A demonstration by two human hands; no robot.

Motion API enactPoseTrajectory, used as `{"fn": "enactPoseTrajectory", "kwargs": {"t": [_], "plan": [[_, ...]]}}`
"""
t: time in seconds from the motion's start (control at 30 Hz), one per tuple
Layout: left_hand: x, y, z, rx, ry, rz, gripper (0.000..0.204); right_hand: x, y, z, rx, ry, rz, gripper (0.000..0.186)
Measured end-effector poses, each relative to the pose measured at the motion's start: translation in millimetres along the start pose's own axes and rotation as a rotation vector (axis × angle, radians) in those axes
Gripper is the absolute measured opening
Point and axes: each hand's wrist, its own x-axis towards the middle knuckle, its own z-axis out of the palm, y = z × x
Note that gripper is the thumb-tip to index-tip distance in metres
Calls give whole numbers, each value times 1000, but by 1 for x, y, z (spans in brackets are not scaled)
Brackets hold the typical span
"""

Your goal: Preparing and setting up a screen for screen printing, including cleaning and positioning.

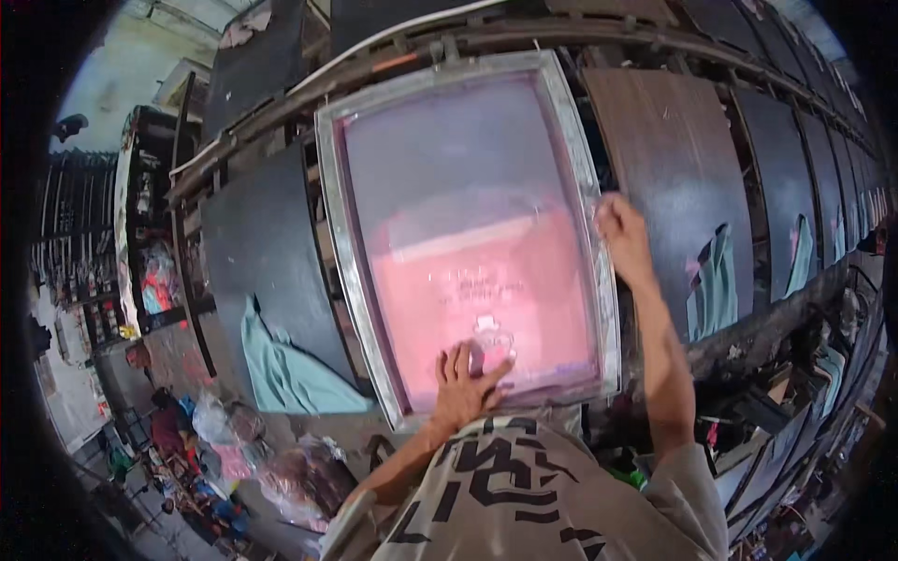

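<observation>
A screen printing frame [330,201] with a pale metal rim lies in front of me, over one of the boards. Its mesh [458,140] looks purple-grey in the far part and pink in the near part, where a small printed figure and faint lettering show. My left hand [470,381] is spread on the near end of the mesh, beside the figure, and holds nothing. At the frame's right rail, my right hand [622,232] has its fingers curled against the edge; its fingertips are partly hidden.
To the left a dark board [267,252] carries a teal cloth piece [295,369]. On the right, a brown board [669,159] and further dark boards bear similar teal cloth [718,280]. Bagged goods [299,477] lie low on the left. A white pipe [393,33] crosses behind.
</observation>
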Motion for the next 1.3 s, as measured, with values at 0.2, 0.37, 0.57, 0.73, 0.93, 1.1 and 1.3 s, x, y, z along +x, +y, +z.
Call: {"fn": "enactPoseTrajectory", "kwargs": {"t": [0.2,0.37,0.57,0.73,0.93,1.1,1.3], "plan": [[1,-10,22,211,218,66,64,240,-18,-15,-506,202,-134,23],[-3,-18,40,312,284,68,59,343,-29,-16,-757,32,-248,21],[-9,-20,46,322,254,49,59,371,-36,-14,-920,10,-555,20],[-6,-16,28,288,223,68,56,381,-43,-21,-981,-21,-627,19],[-2,-13,11,315,151,62,55,380,-37,-22,-785,-36,-508,20],[0,-11,14,272,189,46,55,384,-33,-19,-714,-106,-322,18],[0,-9,13,288,203,41,57,386,-42,-14,-1087,-86,-844,16]]}}
